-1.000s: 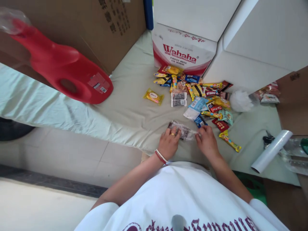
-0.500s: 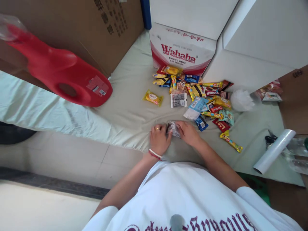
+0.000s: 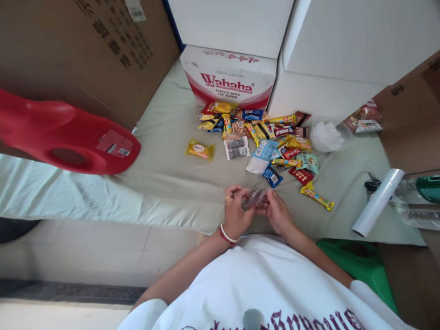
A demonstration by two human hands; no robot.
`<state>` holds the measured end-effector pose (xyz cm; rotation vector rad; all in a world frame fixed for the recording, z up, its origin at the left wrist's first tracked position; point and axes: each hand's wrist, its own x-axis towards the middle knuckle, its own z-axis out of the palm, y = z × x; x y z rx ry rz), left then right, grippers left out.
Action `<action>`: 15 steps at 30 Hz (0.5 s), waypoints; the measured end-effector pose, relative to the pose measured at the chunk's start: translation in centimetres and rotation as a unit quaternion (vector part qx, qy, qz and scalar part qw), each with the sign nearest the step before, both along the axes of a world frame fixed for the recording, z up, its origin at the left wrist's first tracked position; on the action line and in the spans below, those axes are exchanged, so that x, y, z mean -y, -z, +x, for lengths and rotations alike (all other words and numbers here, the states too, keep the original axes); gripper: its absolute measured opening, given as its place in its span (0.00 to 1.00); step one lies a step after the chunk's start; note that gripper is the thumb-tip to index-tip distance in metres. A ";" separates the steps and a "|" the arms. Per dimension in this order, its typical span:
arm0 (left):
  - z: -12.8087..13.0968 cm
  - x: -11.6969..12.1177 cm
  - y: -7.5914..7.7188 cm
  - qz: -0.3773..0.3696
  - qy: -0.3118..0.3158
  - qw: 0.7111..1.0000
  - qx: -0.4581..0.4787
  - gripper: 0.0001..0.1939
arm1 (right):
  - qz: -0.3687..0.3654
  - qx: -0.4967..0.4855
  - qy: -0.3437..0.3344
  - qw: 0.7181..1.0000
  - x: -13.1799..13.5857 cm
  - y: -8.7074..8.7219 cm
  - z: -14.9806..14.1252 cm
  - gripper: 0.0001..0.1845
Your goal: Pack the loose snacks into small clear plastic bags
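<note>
Close to my body, a small clear snack packet (image 3: 253,198) with dark contents is held between both hands and is slightly blurred. My left hand (image 3: 238,216) is closed on its left side, and my right hand (image 3: 280,213) pinches its right end. Just beyond them lies a spread of wrapped snacks: a blue packet (image 3: 272,175), a blue-and-white packet (image 3: 263,157), a clear packet with dark pieces (image 3: 237,148) and several yellow ones. A yellow-wrapped cake (image 3: 200,150) sits apart on the left, while a yellow stick packet (image 3: 317,197) lies to the right.
A Wahaba-style printed water carton (image 3: 231,78) and white boxes (image 3: 330,91) stand behind the snacks. At left lies a large red jug (image 3: 92,149) by a brown carton (image 3: 113,68). On the right are a plastic roll (image 3: 378,202), scissors (image 3: 372,185) and clear bottles (image 3: 409,192).
The view has shifted, so the surroundings appear further left. My hands have tilted the clear packet up, and the fingers of my right hand have moved round its end.
</note>
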<state>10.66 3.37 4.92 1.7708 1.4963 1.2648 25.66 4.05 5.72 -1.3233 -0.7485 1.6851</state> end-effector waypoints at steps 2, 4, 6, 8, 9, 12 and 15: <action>0.7 -0.1 -0.7 0.081 0.179 0.979 -0.049 0.18 | -0.007 -0.002 0.012 1.000 0.5 -0.3 0.7 0.26; 1.5 0.0 -1.3 0.129 0.345 0.926 -0.078 0.18 | -0.005 0.016 0.025 1.000 1.2 -0.6 2.0 0.23; 1.8 0.0 -1.5 0.128 0.428 0.892 -0.078 0.16 | -0.003 0.020 0.064 0.998 1.3 -1.0 4.6 0.23; 1.4 -0.1 -1.4 0.097 0.424 0.898 -0.068 0.13 | 0.019 0.028 0.160 0.987 0.2 -1.7 8.7 0.24; 0.7 -0.2 -1.1 0.076 0.392 0.914 -0.070 0.13 | 0.039 0.049 0.230 0.971 -0.9 -2.2 11.4 0.24; -2.4 -0.4 0.0 0.019 0.241 0.963 -0.120 0.11 | 0.099 0.150 0.438 0.881 -6.5 -3.9 20.8 0.15; -6.4 0.0 1.2 0.012 0.129 0.975 -0.179 0.08 | 0.103 0.127 0.545 0.823 -13.3 -4.9 28.8 0.02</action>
